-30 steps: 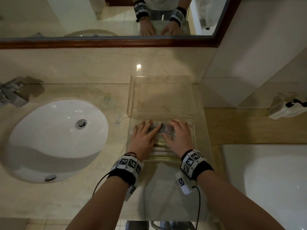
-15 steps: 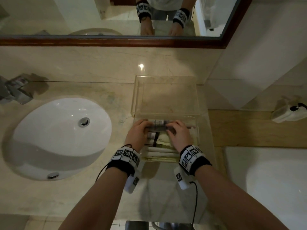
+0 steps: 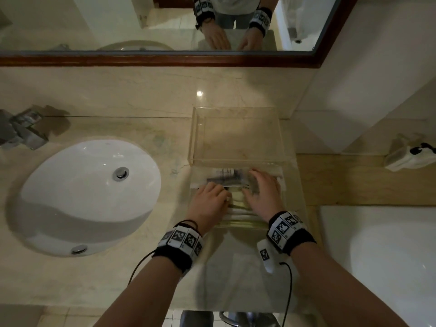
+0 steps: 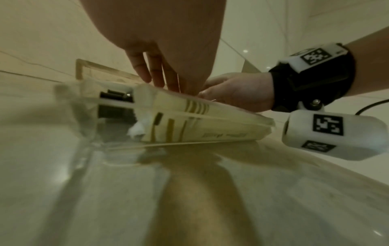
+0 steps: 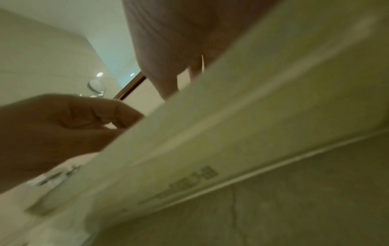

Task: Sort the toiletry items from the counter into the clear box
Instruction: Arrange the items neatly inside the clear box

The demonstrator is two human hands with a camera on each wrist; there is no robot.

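A clear box (image 3: 238, 225) stands on the marble counter (image 3: 153, 279), and a second clear part (image 3: 236, 138) stands behind it against the wall. Inside lie a dark tube with a white label (image 3: 226, 176) and white packets with gold print (image 4: 189, 126). My left hand (image 3: 208, 199) is in the box's left half, its fingers bent down onto the packets' left end with the thumb underneath. My right hand (image 3: 264, 190) lies flat with spread fingers over the tube's right end and the packets. The right wrist view shows a packet (image 5: 210, 133) close up and my left hand (image 5: 63, 126) curled.
A white oval sink (image 3: 82, 192) fills the counter's left side, with a chrome tap (image 3: 23, 128) behind it. A wood-framed mirror (image 3: 165, 60) runs along the wall. To the right are a white tub (image 3: 389, 267) and a white object (image 3: 410, 156) on a ledge.
Both hands held the dark tube at the box's far side half a second ago. Now the left hand has drawn back to the packets, and the right hand has flattened over the items.
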